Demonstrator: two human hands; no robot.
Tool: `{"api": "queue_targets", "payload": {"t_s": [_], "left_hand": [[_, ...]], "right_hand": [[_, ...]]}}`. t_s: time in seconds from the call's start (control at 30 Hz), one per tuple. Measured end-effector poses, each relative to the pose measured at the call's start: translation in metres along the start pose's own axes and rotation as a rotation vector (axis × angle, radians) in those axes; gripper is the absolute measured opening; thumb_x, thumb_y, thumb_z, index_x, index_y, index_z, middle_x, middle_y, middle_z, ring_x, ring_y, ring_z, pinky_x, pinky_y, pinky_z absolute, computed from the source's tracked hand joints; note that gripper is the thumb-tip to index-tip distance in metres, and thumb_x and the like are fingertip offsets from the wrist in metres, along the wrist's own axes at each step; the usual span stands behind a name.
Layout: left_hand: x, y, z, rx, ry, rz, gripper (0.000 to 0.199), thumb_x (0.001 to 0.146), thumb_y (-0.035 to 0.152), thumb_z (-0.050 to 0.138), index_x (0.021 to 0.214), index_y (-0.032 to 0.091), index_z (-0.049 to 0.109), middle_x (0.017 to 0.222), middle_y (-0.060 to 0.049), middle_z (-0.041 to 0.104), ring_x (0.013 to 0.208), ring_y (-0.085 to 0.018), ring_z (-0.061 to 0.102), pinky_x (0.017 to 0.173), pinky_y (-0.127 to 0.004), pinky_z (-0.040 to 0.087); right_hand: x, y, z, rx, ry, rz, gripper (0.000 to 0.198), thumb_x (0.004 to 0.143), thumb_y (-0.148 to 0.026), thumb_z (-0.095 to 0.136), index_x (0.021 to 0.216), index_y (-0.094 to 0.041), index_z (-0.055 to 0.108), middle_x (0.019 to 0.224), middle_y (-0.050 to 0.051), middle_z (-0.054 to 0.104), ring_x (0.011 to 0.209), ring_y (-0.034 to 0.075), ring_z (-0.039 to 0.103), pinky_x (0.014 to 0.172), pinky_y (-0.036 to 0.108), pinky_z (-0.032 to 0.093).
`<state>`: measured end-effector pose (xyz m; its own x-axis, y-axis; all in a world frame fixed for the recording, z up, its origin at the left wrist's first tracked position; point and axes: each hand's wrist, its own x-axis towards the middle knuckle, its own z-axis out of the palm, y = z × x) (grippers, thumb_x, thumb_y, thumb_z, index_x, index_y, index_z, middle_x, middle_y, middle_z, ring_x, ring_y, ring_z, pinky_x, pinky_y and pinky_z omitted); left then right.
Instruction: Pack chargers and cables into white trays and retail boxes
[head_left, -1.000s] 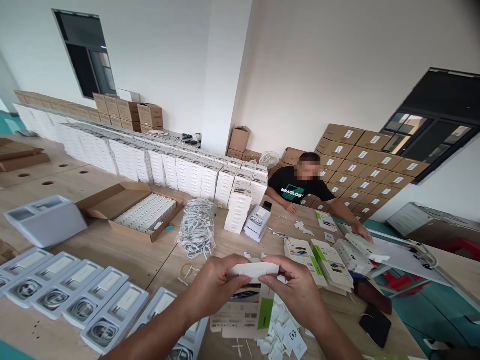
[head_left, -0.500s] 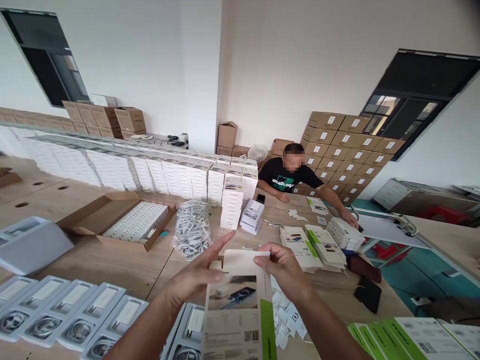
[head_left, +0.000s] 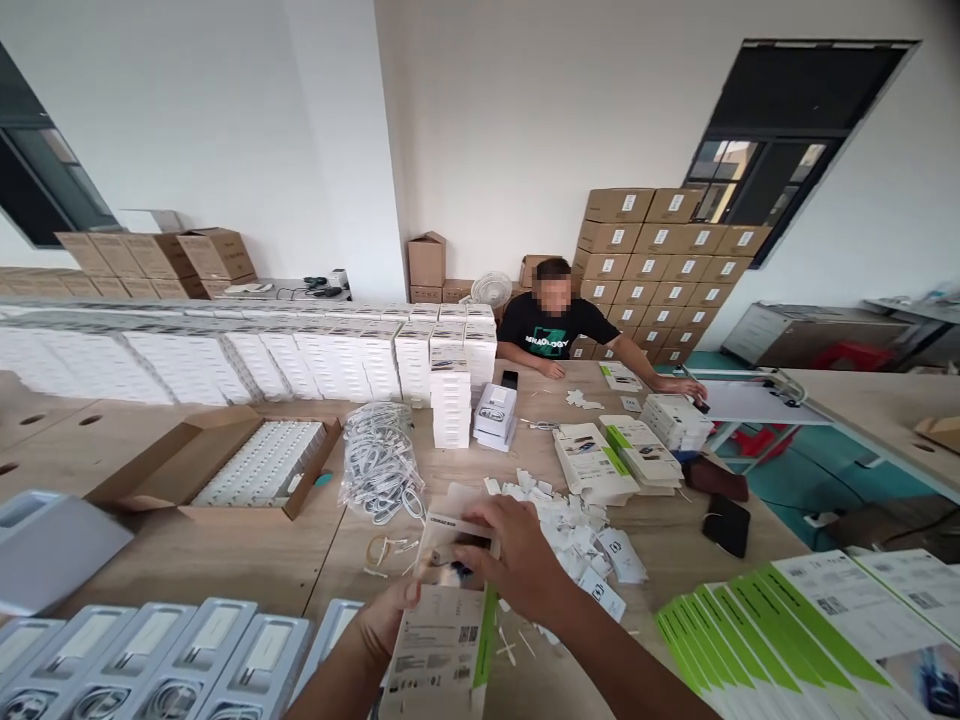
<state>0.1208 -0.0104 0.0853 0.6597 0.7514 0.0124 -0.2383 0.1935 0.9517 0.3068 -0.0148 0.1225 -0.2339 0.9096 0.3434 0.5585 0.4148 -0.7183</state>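
The right hand (head_left: 517,565), earlier at the top flap, is now lying across the printed carton's (head_left: 442,635) upper front, half-curled; whether it is gripping cannot be told. The left hand (head_left: 386,612) is clasping the left edge, thumb in front. The carton is leaning above the table (head_left: 300,565). Paper pieces (head_left: 574,535) are lying to its right; bagged cables (head_left: 381,455) are resting beyond, leftward; a co-worker (head_left: 551,325) is sitting opposite.

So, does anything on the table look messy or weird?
Yes, the pile of white paper pieces looks messy. It's scattered loosely over the table beside the right hand, while the stack of white boxes stands tidy. I can't see anything clearly broken.
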Motion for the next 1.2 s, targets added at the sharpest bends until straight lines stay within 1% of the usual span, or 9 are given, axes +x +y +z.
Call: {"api": "queue_targets", "payload": {"t_s": [0.1,0.27,0.37,0.43,0.53,0.73,0.93,1.07,1.2], "left_hand": [[-0.003,-0.002,-0.005,-0.128,-0.026,-0.081,0.081,0.053,0.07,0.072,0.114,0.017,0.065,0.093,-0.013,0.071,0.089,-0.03,0.066,0.074,-0.038,0.049],[-0.008,-0.001,-0.009,-0.242,0.12,-0.105,0.05,0.075,0.042,0.069,0.117,0.015,0.063,0.095,-0.013,0.072,0.086,-0.028,0.067,0.079,-0.04,0.049],[-0.001,0.004,-0.003,0.083,0.311,-0.062,0.039,0.084,0.044,0.06,0.112,0.017,0.067,0.096,-0.011,0.073,0.091,-0.028,0.066,0.084,-0.041,0.048],[0.006,0.006,0.0,0.449,0.454,-0.001,0.036,0.086,0.047,0.056,0.101,0.018,0.07,0.094,-0.01,0.073,0.093,-0.029,0.064,0.087,-0.042,0.046],[0.015,0.005,0.002,0.763,0.561,0.085,0.036,0.087,0.049,0.053,0.093,0.018,0.07,0.093,-0.01,0.072,0.093,-0.029,0.063,0.086,-0.041,0.046],[0.014,0.0,0.011,0.365,0.682,0.138,0.081,0.078,0.047,0.067,0.143,0.025,0.023,0.097,-0.005,0.069,0.08,-0.021,0.066,0.066,-0.031,0.052],[0.002,0.016,0.012,0.196,0.417,0.168,0.058,0.085,0.044,0.06,0.135,0.031,0.032,0.116,-0.006,0.063,0.09,-0.019,0.063,0.076,-0.031,0.05],[0.001,0.025,0.003,0.218,0.4,0.177,0.032,0.088,0.041,0.057,0.112,0.026,0.044,0.088,0.001,0.062,0.07,-0.013,0.056,0.065,-0.025,0.045],[-0.001,0.03,-0.004,0.231,0.353,0.175,0.021,0.088,0.041,0.056,0.096,0.023,0.049,0.074,0.005,0.049,0.06,-0.009,0.043,0.057,-0.021,0.037]], "right_hand": [[0.0,0.009,0.001,0.196,-0.015,0.114,0.03,0.08,-0.046,0.067,0.067,-0.02,0.061,0.078,0.0,0.06,0.076,0.018,0.057,0.079,0.033,0.044],[-0.017,0.031,0.01,0.536,0.099,0.339,0.053,0.076,-0.058,0.067,0.117,-0.024,0.061,0.11,0.007,0.063,0.102,0.023,0.058,0.079,0.033,0.049],[-0.028,0.035,0.018,0.703,-0.059,0.409,0.053,0.087,-0.064,0.047,0.097,-0.017,0.07,0.08,0.007,0.068,0.072,0.019,0.061,0.061,0.028,0.049],[-0.031,0.036,0.024,0.652,0.023,0.385,0.055,0.088,-0.064,0.044,0.082,-0.016,0.071,0.065,0.004,0.064,0.061,0.016,0.056,0.055,0.026,0.046],[-0.032,0.038,0.03,0.543,0.143,0.402,0.053,0.087,-0.062,0.047,0.072,-0.017,0.068,0.056,0.0,0.058,0.053,0.014,0.05,0.049,0.025,0.042],[-0.037,0.037,0.029,0.696,0.139,0.398,0.047,0.09,-0.059,0.046,0.109,-0.021,0.065,0.086,0.005,0.069,0.073,0.02,0.062,0.065,0.031,0.051],[-0.042,0.026,0.01,0.908,0.077,0.301,0.072,0.087,-0.05,0.059,0.146,-0.034,0.021,0.12,0.009,0.059,0.1,0.023,0.063,0.083,0.037,0.053],[-0.042,0.017,0.005,0.936,0.041,0.28,0.06,0.084,-0.047,0.065,0.135,-0.033,0.037,0.11,0.006,0.061,0.093,0.022,0.064,0.079,0.035,0.053],[-0.041,0.016,0.008,0.808,0.174,0.278,0.031,0.092,-0.051,0.049,0.093,-0.022,0.06,0.073,0.0,0.057,0.064,0.014,0.057,0.058,0.025,0.049]]}}
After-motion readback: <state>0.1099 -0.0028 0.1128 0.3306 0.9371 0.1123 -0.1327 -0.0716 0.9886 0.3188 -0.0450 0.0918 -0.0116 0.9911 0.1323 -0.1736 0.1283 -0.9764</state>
